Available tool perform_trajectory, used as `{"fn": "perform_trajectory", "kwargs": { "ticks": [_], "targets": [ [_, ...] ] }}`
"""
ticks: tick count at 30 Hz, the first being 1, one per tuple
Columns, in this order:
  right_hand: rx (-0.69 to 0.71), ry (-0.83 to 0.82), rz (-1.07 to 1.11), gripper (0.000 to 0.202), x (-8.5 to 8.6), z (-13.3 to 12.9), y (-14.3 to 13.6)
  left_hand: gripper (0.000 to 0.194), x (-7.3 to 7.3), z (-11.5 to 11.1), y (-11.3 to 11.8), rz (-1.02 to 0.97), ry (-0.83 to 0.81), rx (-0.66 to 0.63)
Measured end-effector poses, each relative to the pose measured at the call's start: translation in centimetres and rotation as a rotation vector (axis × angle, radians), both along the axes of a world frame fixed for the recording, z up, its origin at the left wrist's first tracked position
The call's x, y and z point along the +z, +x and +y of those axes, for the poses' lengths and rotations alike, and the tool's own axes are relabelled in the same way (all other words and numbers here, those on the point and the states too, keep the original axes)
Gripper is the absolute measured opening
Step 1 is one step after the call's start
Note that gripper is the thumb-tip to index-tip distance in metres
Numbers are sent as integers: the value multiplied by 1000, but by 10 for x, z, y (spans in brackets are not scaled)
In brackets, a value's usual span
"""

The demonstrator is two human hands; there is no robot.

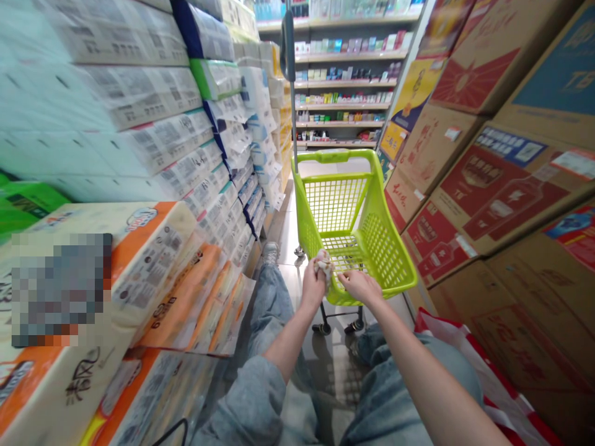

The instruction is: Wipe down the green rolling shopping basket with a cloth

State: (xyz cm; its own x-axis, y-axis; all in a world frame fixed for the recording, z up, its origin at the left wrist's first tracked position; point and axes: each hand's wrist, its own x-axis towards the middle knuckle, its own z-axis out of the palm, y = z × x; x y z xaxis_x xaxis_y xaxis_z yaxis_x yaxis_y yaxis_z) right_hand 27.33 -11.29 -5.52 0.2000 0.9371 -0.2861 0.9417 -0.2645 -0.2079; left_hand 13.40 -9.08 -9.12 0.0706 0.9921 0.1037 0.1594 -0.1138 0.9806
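A lime-green plastic shopping cart (pixel 393 248) stands right in front of me on black casters, its lattice basket facing up. At the basket's near left edge, my left hand (pixel 316 279) is closed around a crumpled whitish cloth (pixel 324 262). To the right of it, my right hand (pixel 360 285) reaches over the near rim with its fingers curled. What those fingers grip, if anything, is hidden. A grey pole (pixel 294 124) with a dark handle rises at the cart's left side.
Stacked tissue packs (pixel 149 93) line the left side, with an orange-and-cream pack (pixel 171 248) close by. Cardboard boxes (pixel 502 179) are piled on the right. Shelves (pixel 344 83) of small goods stand behind the cart. A red-and-white bag (pixel 493 378) lies near my right knee.
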Motion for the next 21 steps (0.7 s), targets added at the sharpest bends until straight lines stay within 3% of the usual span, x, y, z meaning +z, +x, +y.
{"fn": "perform_trajectory", "kwargs": {
  "ticks": [6, 12, 17, 21],
  "targets": [
    [3, -1, -19, 48, -1, -1, 2, 19, -27, -38, 30, -172, -98, 146],
    [-6, -5, -32, 49, 1, -5, 4, 22, -45, -40, 31, -224, -219, 172],
    [-11, 10, -33, 50, 3, -7, 2, 27, -43, -36, 24, -236, -293, 102],
    [-28, -2, -30, 50, 4, -8, -1, 29, -34, -29, 26, -258, -201, 110]
  ]
}}
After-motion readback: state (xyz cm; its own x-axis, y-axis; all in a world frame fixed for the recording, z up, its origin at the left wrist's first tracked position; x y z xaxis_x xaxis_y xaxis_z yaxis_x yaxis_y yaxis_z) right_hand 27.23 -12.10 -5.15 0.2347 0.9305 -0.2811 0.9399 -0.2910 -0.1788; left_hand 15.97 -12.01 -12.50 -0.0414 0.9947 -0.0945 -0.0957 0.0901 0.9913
